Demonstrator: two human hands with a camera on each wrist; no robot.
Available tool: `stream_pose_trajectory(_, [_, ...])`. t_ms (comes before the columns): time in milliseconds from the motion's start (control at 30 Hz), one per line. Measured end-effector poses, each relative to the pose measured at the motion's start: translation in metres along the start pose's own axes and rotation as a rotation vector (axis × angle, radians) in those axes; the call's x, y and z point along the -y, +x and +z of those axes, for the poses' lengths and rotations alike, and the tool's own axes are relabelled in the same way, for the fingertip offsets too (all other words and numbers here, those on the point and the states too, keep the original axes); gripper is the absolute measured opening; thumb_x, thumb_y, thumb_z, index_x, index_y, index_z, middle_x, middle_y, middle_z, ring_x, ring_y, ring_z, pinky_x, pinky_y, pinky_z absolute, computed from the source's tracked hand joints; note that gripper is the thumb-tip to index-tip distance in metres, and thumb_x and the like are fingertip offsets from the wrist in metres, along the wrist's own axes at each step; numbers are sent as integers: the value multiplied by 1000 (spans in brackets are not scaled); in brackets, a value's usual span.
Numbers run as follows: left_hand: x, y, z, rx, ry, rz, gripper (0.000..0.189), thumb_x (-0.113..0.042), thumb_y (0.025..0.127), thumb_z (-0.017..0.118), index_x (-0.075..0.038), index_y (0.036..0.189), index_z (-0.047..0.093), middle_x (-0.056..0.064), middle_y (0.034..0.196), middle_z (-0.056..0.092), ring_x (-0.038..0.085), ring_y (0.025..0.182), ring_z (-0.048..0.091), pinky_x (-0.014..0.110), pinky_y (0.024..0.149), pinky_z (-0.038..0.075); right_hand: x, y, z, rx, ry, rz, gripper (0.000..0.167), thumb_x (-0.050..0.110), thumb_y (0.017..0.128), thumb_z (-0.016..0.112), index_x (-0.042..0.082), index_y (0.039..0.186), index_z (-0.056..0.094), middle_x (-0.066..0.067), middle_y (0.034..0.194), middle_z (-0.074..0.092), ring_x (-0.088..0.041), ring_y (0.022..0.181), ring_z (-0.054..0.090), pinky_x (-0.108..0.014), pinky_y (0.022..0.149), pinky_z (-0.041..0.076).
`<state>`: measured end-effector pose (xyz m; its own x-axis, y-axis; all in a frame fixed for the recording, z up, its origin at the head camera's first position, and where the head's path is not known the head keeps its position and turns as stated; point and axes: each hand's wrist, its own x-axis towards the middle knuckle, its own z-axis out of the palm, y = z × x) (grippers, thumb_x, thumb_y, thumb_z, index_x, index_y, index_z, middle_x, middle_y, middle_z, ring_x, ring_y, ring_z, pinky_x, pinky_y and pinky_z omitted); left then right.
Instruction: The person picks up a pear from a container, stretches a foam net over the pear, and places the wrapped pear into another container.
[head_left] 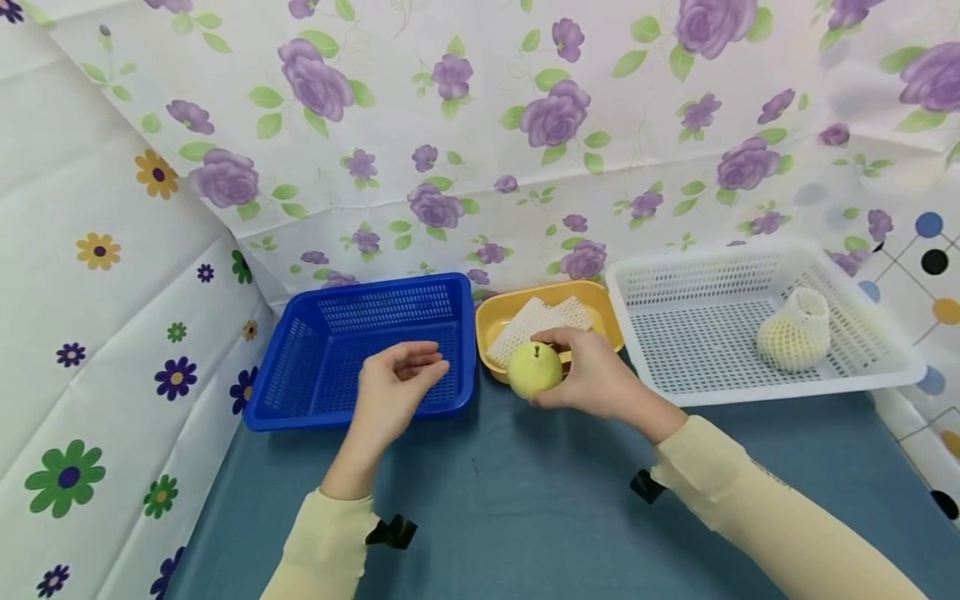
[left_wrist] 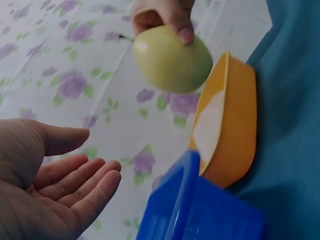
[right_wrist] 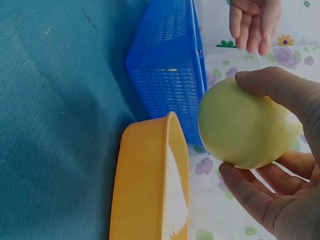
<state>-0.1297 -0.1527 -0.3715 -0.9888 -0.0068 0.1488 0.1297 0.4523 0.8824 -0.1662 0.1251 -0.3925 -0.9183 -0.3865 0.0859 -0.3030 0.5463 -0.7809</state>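
A yellow-green pear [head_left: 534, 370] with a short dark stem is held in my right hand [head_left: 592, 372], its thumb and fingers gripping the sides. In the head view the pear overlaps the front rim of the small yellow basket [head_left: 613, 327], where white foam netting [head_left: 528, 327] lies. My left hand [head_left: 397, 383] hovers over the right part of the blue basket [head_left: 300, 392]. Its fingers are relaxed and bent a little, with nothing in them, as the left wrist view also shows. The right wrist view has the pear [right_wrist: 245, 125] close up, between thumb and fingers.
On the right stands a white basket [head_left: 675, 333], and in it a pear [head_left: 795, 337] wrapped in white foam netting. A flowered sheet [head_left: 450, 150] hangs behind the baskets. The table has a blue-green cover [head_left: 510, 508].
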Motion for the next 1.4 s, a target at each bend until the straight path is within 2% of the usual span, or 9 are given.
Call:
stream_pose_trajectory(167, [-7, 2, 24, 131, 8, -1, 40, -25, 78, 76, -21, 116, 63, -3, 110, 67, 14, 101, 65, 30, 83, 55, -1, -4, -2, 21, 14, 2, 77, 33, 57, 89, 19, 126, 55, 6, 119, 58, -13, 106, 58, -32, 82, 56])
stream_pose_trajectory(300, [-8, 2, 41, 210, 86, 14, 49, -23, 77, 77, -25, 122, 59, -6, 116, 64, 11, 107, 62, 30, 86, 54, -2, -6, -3, 39, -5, 2, 78, 37, 57, 89, 20, 126, 55, 5, 117, 59, -14, 105, 60, -36, 83, 55])
stream_pose_trajectory(500, [-11, 1, 59, 308, 150, 48, 59, -21, 76, 78, -24, 130, 54, -5, 126, 60, 9, 113, 59, 32, 91, 52, -5, -10, -5, 82, -36, -7, 80, 36, 56, 90, 21, 126, 55, 6, 116, 60, -15, 101, 63, -39, 83, 55])
stream_pose_trajectory(700, [-14, 0, 72, 391, 177, 70, 66, -21, 75, 79, -18, 134, 51, 0, 131, 57, 15, 115, 59, 35, 93, 51, -8, -14, -3, 99, -61, -27, 80, 34, 57, 89, 20, 128, 54, 7, 117, 59, -13, 102, 61, -37, 85, 54])
stream_pose_trajectory(900, [-8, 2, 83, 439, 176, 87, 69, -21, 73, 80, -20, 135, 49, -3, 127, 59, 15, 111, 60, 37, 93, 51, -10, -18, 0, 98, -75, -33, 83, 32, 59, 89, 16, 131, 52, 7, 120, 58, -11, 103, 59, -36, 84, 54])
stream_pose_trajectory(1167, [-5, -2, 93, 469, 195, 100, 73, -22, 70, 83, -25, 134, 47, -6, 122, 59, 10, 105, 60, 30, 88, 53, -14, -26, 5, 100, -60, -48, 81, 24, 61, 88, 12, 132, 52, 2, 124, 58, -15, 106, 59, -37, 84, 54])
stream_pose_trajectory(1400, [2, -6, 103, 475, 162, 109, 73, -22, 67, 85, -25, 131, 50, -6, 121, 59, 11, 102, 62, 33, 86, 54, -21, -33, 10, 96, -41, -51, 74, 23, 60, 88, 22, 127, 55, 11, 118, 58, -10, 107, 58, -33, 87, 53])
